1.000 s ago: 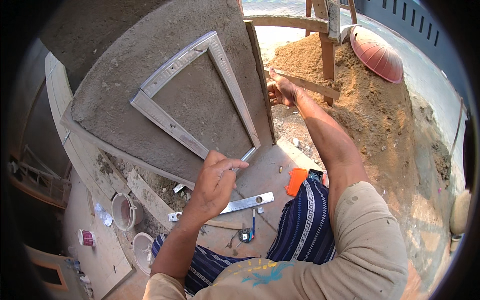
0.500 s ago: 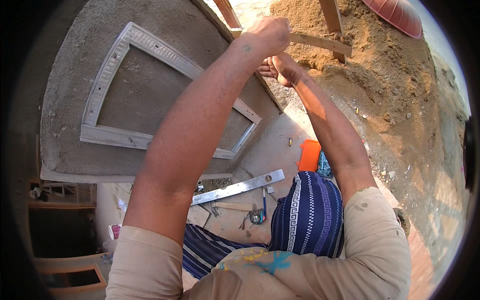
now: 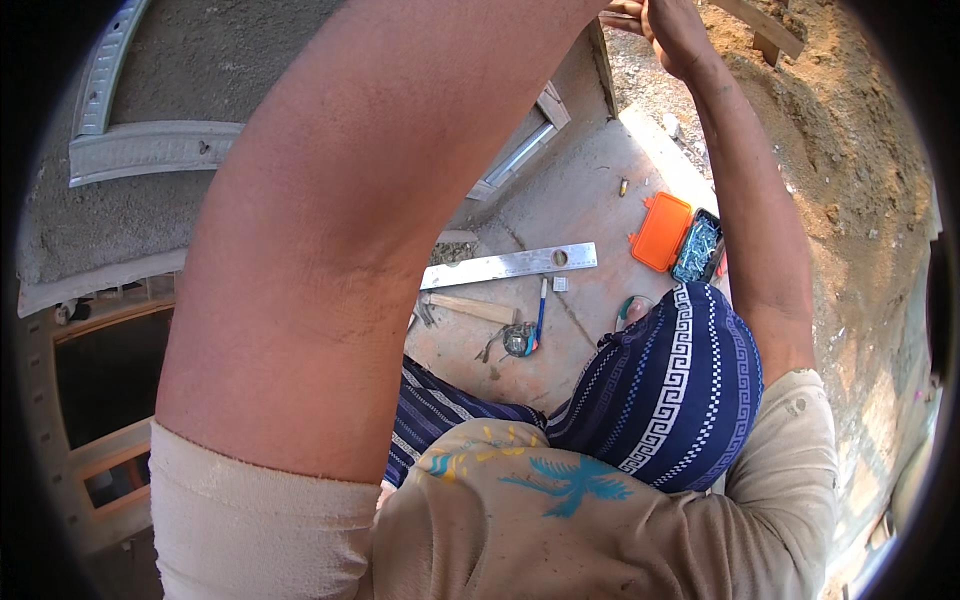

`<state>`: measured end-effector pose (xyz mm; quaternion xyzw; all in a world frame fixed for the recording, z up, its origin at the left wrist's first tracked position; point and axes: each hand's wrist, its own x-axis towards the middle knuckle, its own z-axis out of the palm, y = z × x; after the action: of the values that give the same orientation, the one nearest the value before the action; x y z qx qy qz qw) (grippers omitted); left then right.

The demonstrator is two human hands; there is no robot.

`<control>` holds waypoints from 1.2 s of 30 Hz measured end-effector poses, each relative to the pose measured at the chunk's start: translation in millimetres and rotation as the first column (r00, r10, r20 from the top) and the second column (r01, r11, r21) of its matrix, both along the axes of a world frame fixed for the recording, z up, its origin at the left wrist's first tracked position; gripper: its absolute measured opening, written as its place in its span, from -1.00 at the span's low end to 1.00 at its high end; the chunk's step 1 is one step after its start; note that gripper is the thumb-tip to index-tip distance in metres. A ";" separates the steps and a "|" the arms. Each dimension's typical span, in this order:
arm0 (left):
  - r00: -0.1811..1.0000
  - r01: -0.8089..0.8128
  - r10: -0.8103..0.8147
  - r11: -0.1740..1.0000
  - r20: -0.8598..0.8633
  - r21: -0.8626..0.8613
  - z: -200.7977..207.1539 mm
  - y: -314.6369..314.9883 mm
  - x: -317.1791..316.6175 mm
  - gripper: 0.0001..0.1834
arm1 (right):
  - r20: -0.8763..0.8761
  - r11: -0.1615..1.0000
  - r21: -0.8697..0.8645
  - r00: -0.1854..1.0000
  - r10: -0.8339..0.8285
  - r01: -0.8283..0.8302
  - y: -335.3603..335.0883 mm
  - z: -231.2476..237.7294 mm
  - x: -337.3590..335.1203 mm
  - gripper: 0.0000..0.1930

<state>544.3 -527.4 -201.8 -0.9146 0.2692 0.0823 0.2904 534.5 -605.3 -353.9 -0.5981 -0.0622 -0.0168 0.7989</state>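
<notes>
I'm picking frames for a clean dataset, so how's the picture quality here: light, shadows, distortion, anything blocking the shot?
Head view: hard sunlight, bright on the sand pile and concrete floor; the steel level shines pale. Fisheye bending curves the moulded frame, with a black rim around the picture. The raised left upper arm fills the middle, close and slightly soft; the right hand is cut by the top edge.

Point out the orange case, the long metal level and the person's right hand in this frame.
orange case [image 3: 660, 232], head view, on the middle of its open orange lid.
metal level [image 3: 500, 267], head view, on the flat face at mid-length.
right hand [image 3: 678, 28], head view, on the back of the hand, at the top edge.
</notes>
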 end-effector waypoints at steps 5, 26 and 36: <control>0.999 0.040 -0.039 0.999 0.019 -0.025 0.1 10.5 0.3 -0.66 | 0.477 0.890 -0.321 0.868 -0.143 0.323 49.4 -20.2 -140.9 -0.73; 1.000 0.023 -0.025 0.969 0.005 0.246 13.4 -14.0 -9.1 -0.61 | -0.066 0.122 -0.925 0.468 0.881 -0.361 207.4 -199.6 -285.1 -0.61; 0.999 0.035 -0.037 0.978 0.004 0.205 1.1 -12.7 -1.4 -0.62 | -0.221 -0.006 -0.875 0.388 0.895 -0.484 166.6 -196.2 -268.9 -0.60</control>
<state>542.9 -540.1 -200.7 -0.8750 0.2746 0.1007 0.3858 265.6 -438.7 -550.1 -0.7593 -0.5237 0.3030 0.2395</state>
